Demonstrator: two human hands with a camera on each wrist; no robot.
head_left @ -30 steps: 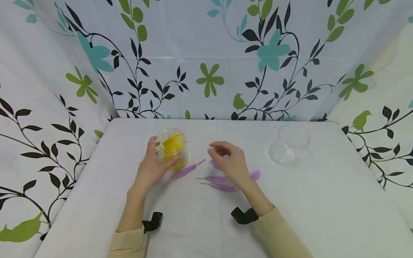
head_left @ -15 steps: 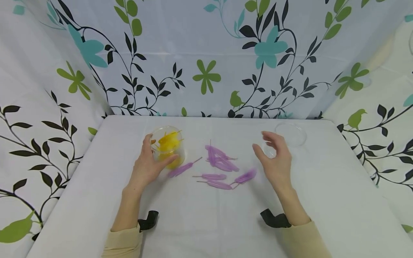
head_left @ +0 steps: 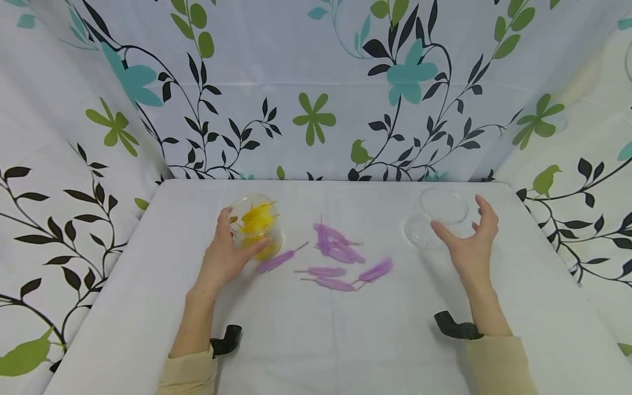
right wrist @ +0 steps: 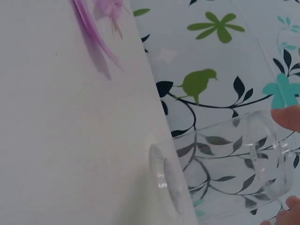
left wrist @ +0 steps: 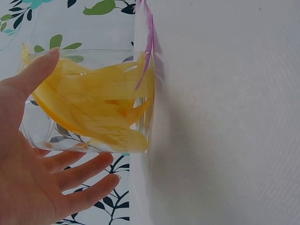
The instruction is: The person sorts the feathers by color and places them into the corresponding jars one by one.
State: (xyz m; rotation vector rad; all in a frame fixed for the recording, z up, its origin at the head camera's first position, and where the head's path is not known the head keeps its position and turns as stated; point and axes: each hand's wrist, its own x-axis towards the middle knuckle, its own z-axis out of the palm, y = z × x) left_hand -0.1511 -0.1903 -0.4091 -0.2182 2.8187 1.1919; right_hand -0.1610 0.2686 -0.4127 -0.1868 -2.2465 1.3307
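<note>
My left hand [head_left: 224, 260] holds a clear jar [head_left: 254, 196] at the table's left side, thumb on the near wall and fingers around the far side. Yellow feathers [head_left: 258, 218] fill it, some poking up near the rim. In the left wrist view the thumb lies across the jar wall [left wrist: 40, 124]. My right hand [head_left: 471, 255] is spread around a second clear jar [head_left: 424, 233], thumb at its rim and the other fingers apart from its right side. The right wrist view shows this jar wall [right wrist: 220, 164] see-through, with no feathers in it.
Several purple feathers [head_left: 338, 244] lie loose between the jars, with a single purple feather [head_left: 278, 260] right beside the left jar. White cloth covers the table [head_left: 316, 340]. A patterned curtain [head_left: 316, 66] stands behind and at both sides.
My right hand has left the purple feathers and travelled right to the second jar, its fingers spreading apart. The left hand stays on the jar of yellow feathers.
</note>
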